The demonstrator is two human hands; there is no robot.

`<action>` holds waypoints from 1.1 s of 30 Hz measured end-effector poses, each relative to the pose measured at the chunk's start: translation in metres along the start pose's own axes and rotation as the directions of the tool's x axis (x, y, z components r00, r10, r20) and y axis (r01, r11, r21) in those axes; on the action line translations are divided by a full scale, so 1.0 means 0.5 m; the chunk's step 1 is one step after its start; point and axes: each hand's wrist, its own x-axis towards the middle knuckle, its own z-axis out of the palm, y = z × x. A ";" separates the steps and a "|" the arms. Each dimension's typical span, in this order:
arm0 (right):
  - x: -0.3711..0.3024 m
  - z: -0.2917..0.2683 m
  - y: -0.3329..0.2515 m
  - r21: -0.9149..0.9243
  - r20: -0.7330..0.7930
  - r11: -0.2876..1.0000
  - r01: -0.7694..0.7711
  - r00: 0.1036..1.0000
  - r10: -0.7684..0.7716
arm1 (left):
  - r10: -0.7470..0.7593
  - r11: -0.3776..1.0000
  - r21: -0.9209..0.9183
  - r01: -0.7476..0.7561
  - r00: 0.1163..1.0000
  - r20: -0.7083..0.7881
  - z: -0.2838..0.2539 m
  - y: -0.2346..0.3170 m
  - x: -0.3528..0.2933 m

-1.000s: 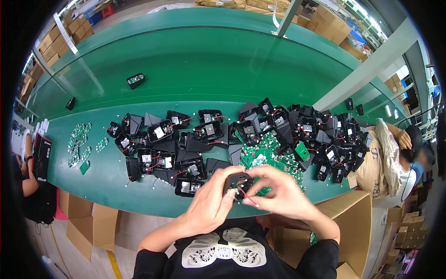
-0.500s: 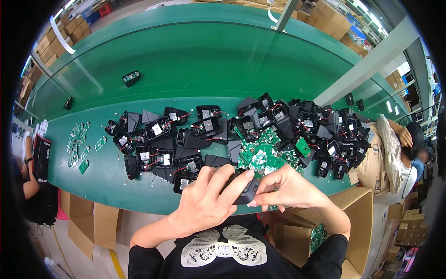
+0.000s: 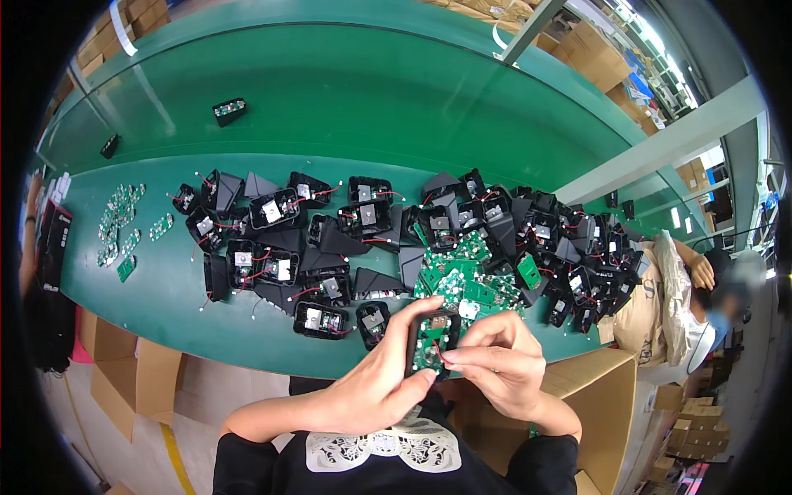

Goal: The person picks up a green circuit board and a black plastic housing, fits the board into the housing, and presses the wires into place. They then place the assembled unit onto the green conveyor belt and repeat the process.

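My left hand (image 3: 381,381) is wrapped round a black plastic housing (image 3: 410,346), held above the near edge of the bench with its open side up. A green circuit board (image 3: 430,337) lies inside the housing. With fingertips pinched together, my right hand (image 3: 505,363) grips a thin red wire (image 3: 440,355) at the board's lower right. The wire's tip is hidden by my fingers. Just beyond my hands is a heap of loose green circuit boards (image 3: 477,290). Left of my left hand sit open black housings (image 3: 320,319) with red wires hanging out.
More black housings (image 3: 590,272) crowd the bench's right side. Small boards (image 3: 124,223) lie scattered at the far left. Two housings (image 3: 229,110) rest on the green conveyor (image 3: 355,99) behind. Cardboard boxes (image 3: 598,396) stand below the near edge. A person (image 3: 697,322) is at the right.
The housing has been turned in my left hand, so its open side with the board now shows. My right hand has come round to the red wire. The view has shifted slightly.
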 end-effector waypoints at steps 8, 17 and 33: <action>-0.014 0.004 0.003 0.008 -0.088 0.998 -0.070 0.994 0.071 | 0.051 0.997 -0.060 -0.052 0.999 -0.004 0.013 -0.006 0.003; -0.009 0.002 0.014 0.000 -0.118 0.999 0.041 0.992 -0.041 | 0.067 0.994 -0.083 -0.065 0.998 0.020 0.018 -0.012 0.003; -0.008 -0.013 0.027 0.099 0.006 0.995 0.008 1.000 -0.008 | 0.360 0.907 0.267 -0.326 0.929 -0.089 0.030 -0.031 0.006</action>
